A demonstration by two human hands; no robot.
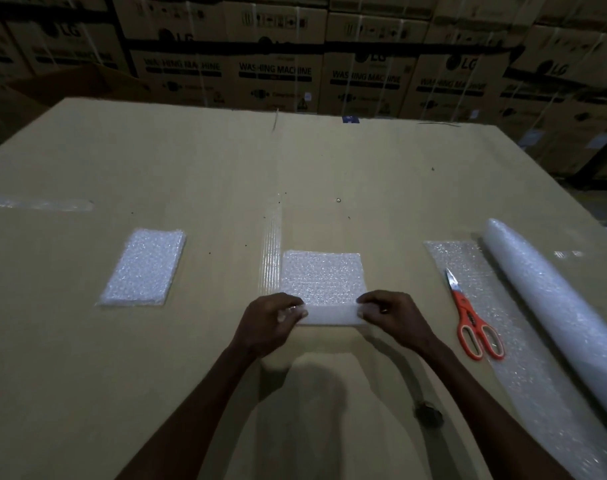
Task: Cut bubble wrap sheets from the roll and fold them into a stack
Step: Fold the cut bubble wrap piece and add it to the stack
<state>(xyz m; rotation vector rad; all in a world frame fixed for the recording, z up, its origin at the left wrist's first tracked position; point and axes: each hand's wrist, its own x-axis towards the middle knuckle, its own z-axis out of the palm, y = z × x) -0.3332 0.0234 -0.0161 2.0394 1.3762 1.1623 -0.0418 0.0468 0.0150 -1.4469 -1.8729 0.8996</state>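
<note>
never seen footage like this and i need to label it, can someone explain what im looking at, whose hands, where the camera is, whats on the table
There is no machine here. One wide-angle camera sits on a person's head, looking forward and down, so the two arms reaching in from the bottom are that person's own.

The left hand and right hand each pinch a near corner of a bubble wrap sheet, turning its near edge over into a fold.

The cardboard surface also holds a folded stack to the left. To the right, orange scissors lie on the unrolled end of the bubble wrap roll. Behind stand washing machine boxes.
</note>
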